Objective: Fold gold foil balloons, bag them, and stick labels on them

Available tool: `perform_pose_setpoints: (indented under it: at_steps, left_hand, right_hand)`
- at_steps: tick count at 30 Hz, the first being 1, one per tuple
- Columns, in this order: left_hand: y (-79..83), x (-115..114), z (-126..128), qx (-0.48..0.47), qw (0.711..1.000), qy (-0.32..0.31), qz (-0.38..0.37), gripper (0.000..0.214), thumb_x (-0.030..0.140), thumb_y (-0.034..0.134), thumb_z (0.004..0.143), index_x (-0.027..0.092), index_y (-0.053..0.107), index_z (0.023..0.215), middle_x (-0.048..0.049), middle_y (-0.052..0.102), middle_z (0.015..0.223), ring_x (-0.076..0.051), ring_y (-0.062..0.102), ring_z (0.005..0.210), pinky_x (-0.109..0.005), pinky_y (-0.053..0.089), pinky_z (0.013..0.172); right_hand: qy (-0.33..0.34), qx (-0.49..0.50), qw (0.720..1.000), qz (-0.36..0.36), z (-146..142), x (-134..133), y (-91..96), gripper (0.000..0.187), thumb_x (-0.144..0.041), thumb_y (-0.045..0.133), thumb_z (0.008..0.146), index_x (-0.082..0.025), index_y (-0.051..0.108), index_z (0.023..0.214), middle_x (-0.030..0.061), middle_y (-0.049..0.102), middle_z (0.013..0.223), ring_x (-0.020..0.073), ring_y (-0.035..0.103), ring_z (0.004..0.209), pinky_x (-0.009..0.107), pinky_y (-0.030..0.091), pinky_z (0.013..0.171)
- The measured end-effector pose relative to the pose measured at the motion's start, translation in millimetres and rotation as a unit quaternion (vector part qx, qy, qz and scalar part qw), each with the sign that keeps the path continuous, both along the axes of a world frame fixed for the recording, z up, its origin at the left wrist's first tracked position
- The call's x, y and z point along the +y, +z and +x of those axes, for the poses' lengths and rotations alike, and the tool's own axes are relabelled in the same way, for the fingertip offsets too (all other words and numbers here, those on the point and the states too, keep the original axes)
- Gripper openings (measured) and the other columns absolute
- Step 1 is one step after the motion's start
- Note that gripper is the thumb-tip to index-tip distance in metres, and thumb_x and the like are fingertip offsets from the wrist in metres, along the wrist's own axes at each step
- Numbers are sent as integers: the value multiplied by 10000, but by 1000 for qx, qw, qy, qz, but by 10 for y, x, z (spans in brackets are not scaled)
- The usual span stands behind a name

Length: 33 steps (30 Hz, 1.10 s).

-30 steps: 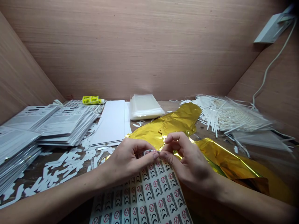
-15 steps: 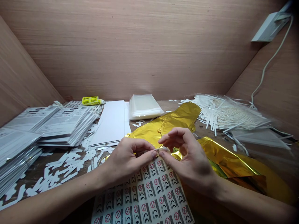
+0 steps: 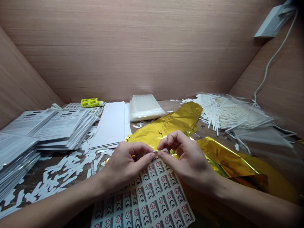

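A small white strip (image 3: 163, 150) is pinched between the thumb and index finger of my right hand (image 3: 185, 160). My left hand (image 3: 131, 161) is closed in a pinch at the strip's left end, its fingertips almost meeting those of the right. What the strip is, I cannot make out. Beneath both hands lies a sheet of stickers (image 3: 147, 196) printed with CE marks and red prohibition symbols; its far end reaches up to the fingertips. Shiny gold foil (image 3: 171, 122), flat like an uninflated balloon, spreads behind the hands, with more folded gold foil (image 3: 228, 158) at the right.
Stacks of printed cards in sleeves (image 3: 61, 128) stand at the left, beside scattered white paper strips (image 3: 57, 171). White cards (image 3: 109, 123), clear plastic bags (image 3: 146, 107) and a yellow roll (image 3: 90, 102) lie at the back. White sticks (image 3: 228, 110) are heaped at the right, near a cable (image 3: 268, 66).
My right index finger has come down onto the white strip, closing the pinch. The whole view has shifted slightly; the sticker sheet and foil otherwise look the same.
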<state>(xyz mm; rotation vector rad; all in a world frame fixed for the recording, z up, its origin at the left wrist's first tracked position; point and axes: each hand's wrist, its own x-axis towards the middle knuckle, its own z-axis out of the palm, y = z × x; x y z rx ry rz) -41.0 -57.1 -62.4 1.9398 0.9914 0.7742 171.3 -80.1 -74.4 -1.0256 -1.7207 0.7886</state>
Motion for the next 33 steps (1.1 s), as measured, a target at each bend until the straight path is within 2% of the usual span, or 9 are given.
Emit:
perform_pose_setpoints:
  at_steps: [8,14,23,33]
  left_hand:
    - [-24,9,3,7,1000,-6,-6,288,417,654,959,168,793,923,-34,753,806,-140,611,694,-220,465,607]
    - [-30,-2,6,14,1000,-9,-1,274,408,640,974,180,785,929,-26,746,808,-136,601,693,-225,465,609]
    - [-52,5,0,20,1000,-15,11,244,389,640,976,199,793,968,-26,763,847,-148,641,721,-233,481,627]
    - [-42,3,1,9,1000,-24,-13,283,408,646,968,170,795,996,-48,748,838,-151,628,705,-230,474,599]
  right_hand:
    - [6,-13,1000,-6,3,-34,44,138,-172,639,945,-218,516,903,5,681,903,150,650,817,291,529,705]
    - [1,-34,999,-31,4,-36,81,161,-168,617,945,-222,488,864,-8,673,862,136,623,750,263,471,606]
    - [-6,-83,996,-44,0,-42,137,165,-158,596,944,-219,485,838,-13,656,818,130,589,696,265,433,597]
    - [-9,-104,994,-8,-4,-54,142,246,-162,544,956,-241,373,798,-23,613,739,125,517,613,257,386,551]
